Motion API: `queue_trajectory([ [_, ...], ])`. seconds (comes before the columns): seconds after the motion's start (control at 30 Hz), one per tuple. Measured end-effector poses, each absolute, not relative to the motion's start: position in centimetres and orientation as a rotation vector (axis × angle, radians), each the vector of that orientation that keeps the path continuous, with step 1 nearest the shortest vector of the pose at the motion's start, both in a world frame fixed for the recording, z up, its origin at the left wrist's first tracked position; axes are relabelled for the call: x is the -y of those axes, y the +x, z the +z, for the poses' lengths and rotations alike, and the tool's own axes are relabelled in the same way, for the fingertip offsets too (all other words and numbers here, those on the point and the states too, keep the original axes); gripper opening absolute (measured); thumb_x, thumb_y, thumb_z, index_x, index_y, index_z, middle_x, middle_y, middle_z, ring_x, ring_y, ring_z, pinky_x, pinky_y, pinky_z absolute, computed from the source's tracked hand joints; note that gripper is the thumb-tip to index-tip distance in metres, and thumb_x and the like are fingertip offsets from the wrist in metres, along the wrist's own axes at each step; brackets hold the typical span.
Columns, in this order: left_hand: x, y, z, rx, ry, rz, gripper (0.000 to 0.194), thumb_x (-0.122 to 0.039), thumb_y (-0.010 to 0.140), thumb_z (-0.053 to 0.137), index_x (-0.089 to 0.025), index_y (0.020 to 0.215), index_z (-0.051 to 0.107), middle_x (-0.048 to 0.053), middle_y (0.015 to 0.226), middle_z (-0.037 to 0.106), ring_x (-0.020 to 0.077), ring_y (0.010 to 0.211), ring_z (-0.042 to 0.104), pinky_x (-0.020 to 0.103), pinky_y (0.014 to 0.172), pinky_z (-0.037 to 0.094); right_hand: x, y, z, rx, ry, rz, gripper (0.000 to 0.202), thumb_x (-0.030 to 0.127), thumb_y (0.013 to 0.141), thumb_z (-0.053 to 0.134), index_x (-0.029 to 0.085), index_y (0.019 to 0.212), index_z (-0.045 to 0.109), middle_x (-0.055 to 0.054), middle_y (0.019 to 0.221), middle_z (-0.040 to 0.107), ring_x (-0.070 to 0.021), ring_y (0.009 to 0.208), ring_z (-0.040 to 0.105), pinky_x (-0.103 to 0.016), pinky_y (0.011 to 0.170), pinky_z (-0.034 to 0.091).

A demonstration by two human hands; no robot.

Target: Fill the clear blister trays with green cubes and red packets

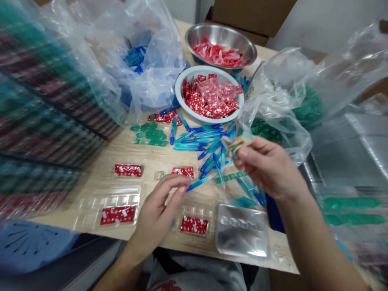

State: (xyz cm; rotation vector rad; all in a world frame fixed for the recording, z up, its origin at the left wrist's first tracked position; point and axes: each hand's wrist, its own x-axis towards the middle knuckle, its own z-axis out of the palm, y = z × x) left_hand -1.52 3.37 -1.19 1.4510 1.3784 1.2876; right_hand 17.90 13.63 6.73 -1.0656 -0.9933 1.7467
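My left hand (159,214) reaches over the front of the table with thumb and fingers drawn together. Its fingertips meet the tip of a blue pen-shaped stick (198,183); whether they grip it is unclear. Just beyond them lies a red dotted packet (182,171). My right hand (266,165) is raised over the sticks, pinching several small yellowish-green pieces (239,144), blurred. A similar small piece (159,175) lies left of that packet. Clear plastic trays (138,202) hold red packets (117,215) near the front edge.
Behind are a white bowl (178,95) of red packets and a steel bowl (253,46) of red sticks. Plastic bags (157,76) stand on both sides. Stacked filled trays (45,101) rise at left. Green pieces (151,134) and a metallic tray (242,242) lie on the table.
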Motion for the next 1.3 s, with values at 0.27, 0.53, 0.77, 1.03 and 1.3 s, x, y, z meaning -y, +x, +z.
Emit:
queue_trajectory([
  [0.27,-2.9,-0.7,0.1,-1.254,1.387,1.432,0.025,-0.016,0.092,0.061,-0.027,0.114,0.066,0.001,0.101,0.068,0.0127,0.095,0.066,0.023,0.087,0.054,-8.1,15.2,2.1,0.91,-0.913,1.969,0.018,0.025,0.064,0.089,0.026,0.079,0.079,0.003,0.062,0.071,-0.005,0.05,0.061,-0.013,0.049,0.053],
  [0.53,-2.0,-2.6,-0.1,-1.233,1.602,1.388,0.035,-0.008,0.092,0.056,-0.028,0.12,0.063,0.002,0.109,0.068,0.0144,0.104,0.063,0.027,0.09,0.053,-7.0,14.6,1.8,1.047,-0.914,1.984,0.017,0.019,0.07,0.084,0.026,0.084,0.078,0.003,0.075,0.075,-0.0057,0.054,0.066,-0.014,0.053,0.059],
  [0.77,-1.7,-3.5,0.1,-1.261,1.587,1.322,0.02,-0.009,0.089,0.06,-0.025,0.102,0.063,0.003,0.106,0.068,0.0163,0.102,0.064,0.03,0.09,0.054,-6.4,14.4,0.9,1.042,-0.835,1.94,0.018,0.022,0.073,0.083,0.029,0.088,0.078,0.004,0.078,0.076,-0.0057,0.054,0.068,-0.013,0.052,0.059],
  [1.03,-1.4,-2.2,0.8,-1.452,1.219,1.379,0.01,-0.011,0.087,0.06,-0.021,0.09,0.059,-0.001,0.084,0.065,0.0115,0.079,0.065,0.022,0.074,0.055,-5.4,13.4,1.1,1.083,-0.893,1.758,0.021,0.022,0.073,0.083,0.031,0.091,0.077,0.004,0.082,0.078,-0.0079,0.056,0.07,-0.016,0.052,0.061],
  [1.3,-1.1,-2.7,1.1,-1.307,1.23,1.305,0.004,-0.018,0.088,0.062,-0.022,0.09,0.063,0.002,0.088,0.069,0.0143,0.084,0.068,0.024,0.075,0.057,-5.1,12.8,1.7,1.225,-0.967,1.544,0.024,0.019,0.069,0.085,0.025,0.084,0.068,0.005,0.076,0.074,-0.0104,0.067,0.073,-0.019,0.062,0.062],
])
